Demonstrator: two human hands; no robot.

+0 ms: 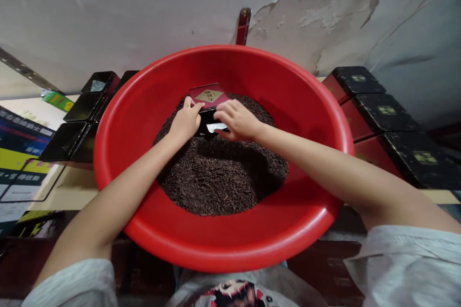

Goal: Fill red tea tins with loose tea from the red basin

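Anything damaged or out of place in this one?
Yes: the wall is damaged. Beyond the red tub, to the right, its surface has peeled away in a ragged patch. The dark leaves appear contained in the tub, with no visible spill.

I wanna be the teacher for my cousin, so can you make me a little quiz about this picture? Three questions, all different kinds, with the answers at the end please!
1. Pick one. What lies in the tub?
a) Clear water
b) Dark, dry-looking bits
c) White sand
2. True or false: the right hand is outside the tub.
3. Fill the gap: the box held by the left hand shows a gold diamond on a ____ background.

Key:
1. b
2. False. The right hand is inside the rim, by a silver bit.
3. red
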